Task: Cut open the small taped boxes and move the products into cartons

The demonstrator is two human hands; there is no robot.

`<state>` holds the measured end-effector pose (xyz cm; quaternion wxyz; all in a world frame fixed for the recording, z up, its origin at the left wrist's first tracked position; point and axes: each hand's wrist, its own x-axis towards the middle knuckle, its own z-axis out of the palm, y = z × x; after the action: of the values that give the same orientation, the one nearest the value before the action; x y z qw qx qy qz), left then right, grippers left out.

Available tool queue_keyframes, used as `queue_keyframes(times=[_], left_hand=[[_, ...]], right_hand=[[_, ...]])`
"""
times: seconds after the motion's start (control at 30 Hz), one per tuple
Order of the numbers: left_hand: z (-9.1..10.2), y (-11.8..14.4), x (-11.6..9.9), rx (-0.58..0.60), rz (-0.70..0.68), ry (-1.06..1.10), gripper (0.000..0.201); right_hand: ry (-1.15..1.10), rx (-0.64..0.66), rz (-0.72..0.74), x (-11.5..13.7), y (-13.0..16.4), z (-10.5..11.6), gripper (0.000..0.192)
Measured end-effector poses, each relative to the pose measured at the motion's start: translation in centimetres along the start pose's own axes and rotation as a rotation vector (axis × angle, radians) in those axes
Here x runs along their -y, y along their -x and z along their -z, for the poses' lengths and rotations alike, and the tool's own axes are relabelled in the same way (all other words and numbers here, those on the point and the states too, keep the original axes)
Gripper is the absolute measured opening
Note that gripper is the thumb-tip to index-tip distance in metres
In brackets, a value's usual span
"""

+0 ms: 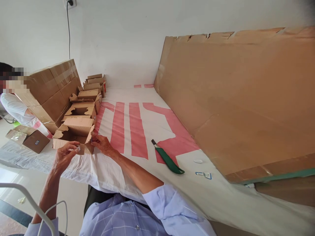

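Cardboard box (79,131) stands open, the left hand (64,155) before its near side pinching a pale scrap (78,148). Right hand (103,144) touches its right end; whether pinching, I cannot tell.

Here the left hand (65,155) is pinching, thumb (73,152) and forefinger (73,143) nearly meeting at the tips, and the left forearm (48,193) is standing steeply behind it! Over on the other side, the right forearm (135,170) is slanting long and straight toward its partner, and the right hand (104,145) is pointing its bent fingers (97,138) leftward, just beside the left!
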<state>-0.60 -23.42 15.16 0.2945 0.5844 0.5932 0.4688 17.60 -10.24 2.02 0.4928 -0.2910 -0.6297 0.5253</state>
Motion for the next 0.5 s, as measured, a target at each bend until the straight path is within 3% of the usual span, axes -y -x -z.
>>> queue_keyframes(times=[0.3, 0.5], left_hand=[[0.8, -1.5, 1.6, 0.010, -0.027, -0.004, 0.032], [0.8, -1.5, 0.4, 0.018, 0.008, -0.013, 0.030]], right_hand=[[-0.022, 0.001, 0.008, -0.4, -0.7, -0.1, 0.012], [-0.007, 0.000, 0.004, -0.4, -0.8, -0.1, 0.018]])
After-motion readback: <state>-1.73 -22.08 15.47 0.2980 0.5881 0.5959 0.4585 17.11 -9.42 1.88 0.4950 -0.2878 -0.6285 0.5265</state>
